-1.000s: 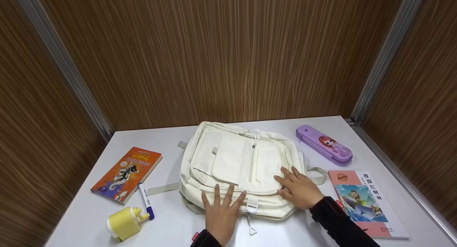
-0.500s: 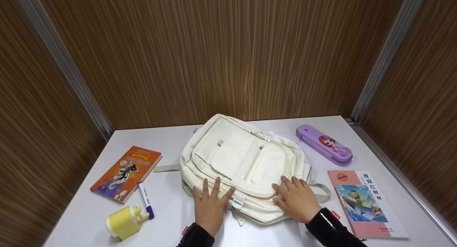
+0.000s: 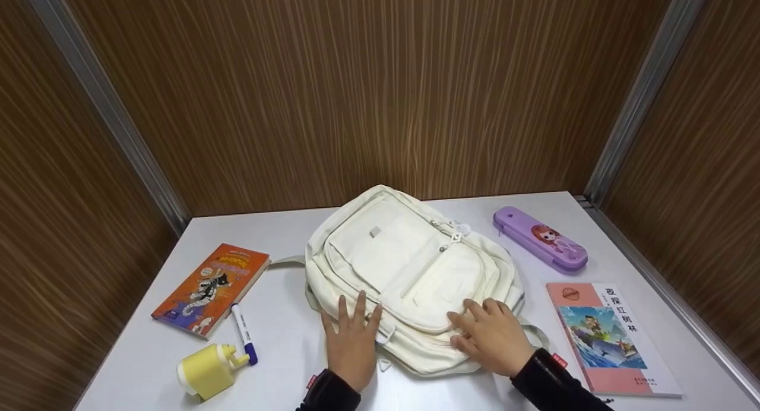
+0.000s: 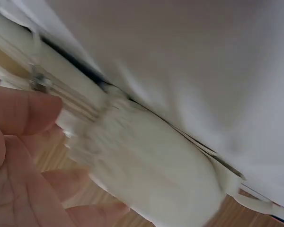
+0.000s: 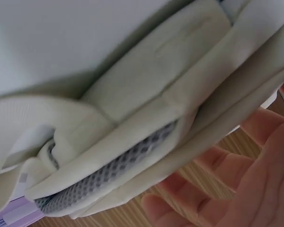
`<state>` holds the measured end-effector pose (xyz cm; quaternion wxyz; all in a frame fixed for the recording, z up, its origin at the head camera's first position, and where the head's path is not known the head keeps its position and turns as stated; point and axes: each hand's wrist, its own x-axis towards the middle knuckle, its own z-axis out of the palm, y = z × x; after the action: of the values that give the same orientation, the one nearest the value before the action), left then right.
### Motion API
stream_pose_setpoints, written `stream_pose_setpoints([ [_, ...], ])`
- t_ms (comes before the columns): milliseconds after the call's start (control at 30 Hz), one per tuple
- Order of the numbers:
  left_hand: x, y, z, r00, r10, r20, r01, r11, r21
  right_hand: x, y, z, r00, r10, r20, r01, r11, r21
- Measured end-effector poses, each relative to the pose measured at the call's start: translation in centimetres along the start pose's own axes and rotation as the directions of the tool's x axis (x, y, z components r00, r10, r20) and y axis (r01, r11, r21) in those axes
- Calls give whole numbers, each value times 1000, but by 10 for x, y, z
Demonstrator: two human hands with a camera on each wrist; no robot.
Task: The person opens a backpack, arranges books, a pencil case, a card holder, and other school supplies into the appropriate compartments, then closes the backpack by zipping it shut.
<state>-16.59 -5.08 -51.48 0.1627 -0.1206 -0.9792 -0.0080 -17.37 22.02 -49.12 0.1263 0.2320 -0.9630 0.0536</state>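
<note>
From where I stand, the cream backpack [image 3: 409, 280] lies pockets-up in the middle of the white table [image 3: 279, 369], and what matters most, I'd judge, is its slant against the two hands. Its long axis seems to run from far left to near right, so one long side faces the person at an angle. The left hand [image 3: 350, 345] rests at that near side, fingers straight and spread, just beside the pale buckle [image 3: 386, 329]; the right hand [image 3: 496, 340] lies toward the near right corner, its fingers loosely bent by the edge of the front pocket [image 3: 448, 286]. Neither seems to have a grasp on the fabric: both are laid there slack, with the bulk of the bag stretching away from them toward the back wall [image 3: 380, 102]. The right is nearer the bag's right end; the far corner lies well beyond both. The left wrist view is blurred, so I can't fairly say whether the thumb [image 4: 28, 111] touches the metal zipper pull [image 4: 39, 84].
</note>
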Motion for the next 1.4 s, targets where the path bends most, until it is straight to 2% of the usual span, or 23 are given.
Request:
stream_pose_setpoints([
  [100,-2,17,-4,999,40,-14,-40,999,-33,8,15,-7,1000,15,7,-15,999,35],
  [233,-6,44,-10,990,141,-22,-142,989,-38,22,41,-12,997,65,35,-68,994,87],
  [367,-9,69,-13,974,225,40,-223,974,-47,36,62,-10,991,112,75,-120,986,118],
  [500,-11,83,-11,962,239,133,-230,970,-82,45,72,-3,978,140,156,-163,977,141],
  [633,-13,85,-6,959,236,159,-228,971,-65,44,75,2,962,164,218,-199,968,150],
  [767,-13,81,-5,958,251,140,-252,968,-10,41,75,1,956,183,230,-218,966,140],
  [833,-12,79,-6,956,248,157,-250,968,-7,40,73,0,955,185,232,-219,966,133],
  [967,-9,75,-7,952,224,209,-216,975,-59,38,70,-1,954,188,233,-220,968,123],
  [1067,-7,73,-8,954,205,217,-186,977,-103,35,68,0,956,186,225,-215,970,115],
  [1300,-6,65,-10,961,196,198,-185,980,-70,24,60,-3,957,181,227,-214,968,132],
  [1400,-6,61,-10,963,180,199,-167,983,-81,20,56,-5,957,172,233,-210,967,148],
])
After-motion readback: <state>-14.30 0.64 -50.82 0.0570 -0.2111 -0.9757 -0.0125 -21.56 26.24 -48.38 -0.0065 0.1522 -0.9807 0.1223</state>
